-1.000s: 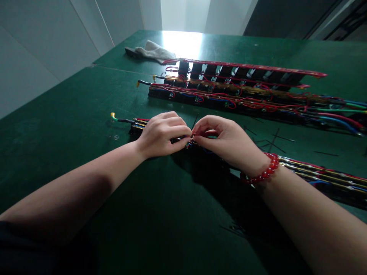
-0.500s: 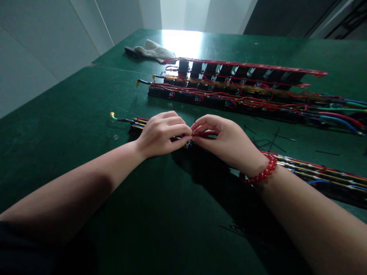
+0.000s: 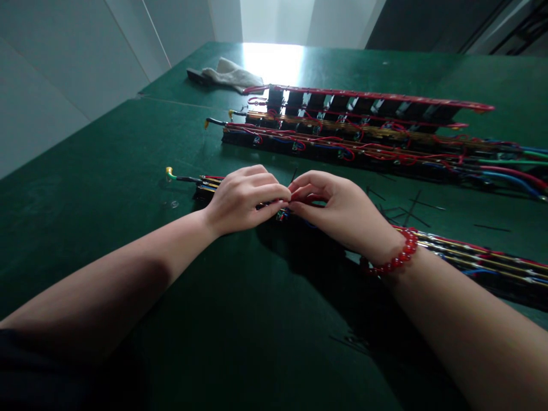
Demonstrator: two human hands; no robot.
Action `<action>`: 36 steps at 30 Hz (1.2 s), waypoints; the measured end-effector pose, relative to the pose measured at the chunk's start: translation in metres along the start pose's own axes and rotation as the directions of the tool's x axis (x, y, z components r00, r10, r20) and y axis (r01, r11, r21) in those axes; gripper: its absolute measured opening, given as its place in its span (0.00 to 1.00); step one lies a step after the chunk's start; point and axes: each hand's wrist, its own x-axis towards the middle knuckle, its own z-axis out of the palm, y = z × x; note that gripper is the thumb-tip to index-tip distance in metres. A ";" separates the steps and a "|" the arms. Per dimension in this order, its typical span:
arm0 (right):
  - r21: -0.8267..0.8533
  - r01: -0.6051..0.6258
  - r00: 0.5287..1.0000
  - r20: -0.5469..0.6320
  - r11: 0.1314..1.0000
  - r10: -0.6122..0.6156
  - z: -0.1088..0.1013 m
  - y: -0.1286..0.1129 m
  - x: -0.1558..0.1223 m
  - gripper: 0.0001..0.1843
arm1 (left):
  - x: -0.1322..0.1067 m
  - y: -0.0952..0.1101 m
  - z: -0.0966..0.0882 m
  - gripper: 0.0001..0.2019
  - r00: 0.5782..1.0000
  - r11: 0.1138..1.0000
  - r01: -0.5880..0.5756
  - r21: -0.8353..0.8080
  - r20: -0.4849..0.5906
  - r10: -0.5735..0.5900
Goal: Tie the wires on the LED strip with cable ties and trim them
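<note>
A long black wired strip with brass-coloured rails and red and blue wires lies across the table in front of me, partly covered by my hands. My left hand is closed over its left part, thumb and fingertips pinched together. My right hand, wearing a red bead bracelet, pinches at the same spot; a red wire shows inside its curled fingers. The fingertips of both hands meet, hiding what the left one grips. Just below them sits a small green-and-blue wired part of the strip.
Behind my hands lie more wired black strips on the green table. Thin black sticks or ties are scattered to the right. A grey cloth rests at the far left, and a yellow-tipped cable end sticks out leftward.
Both hands keep their pinch at the same place. Their fingertips have moved very slightly right, and less of the red wire shows between them. The view has shifted a little.
</note>
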 end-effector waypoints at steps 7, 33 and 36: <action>0.003 -0.004 1.000 -0.004 1.000 0.004 -0.001 -0.001 0.000 0.04 | 0.000 0.001 0.000 0.07 1.000 1.000 0.002 -0.002 -0.008 -0.002; -0.198 0.024 0.995 -0.092 0.980 -0.043 0.003 0.001 0.000 0.05 | -0.002 -0.002 -0.002 0.10 0.993 0.998 -0.009 0.067 0.116 0.001; -0.196 0.030 0.995 -0.091 0.980 -0.049 0.003 0.002 0.000 0.05 | -0.002 -0.002 -0.003 0.10 0.993 0.998 -0.006 0.060 0.118 -0.001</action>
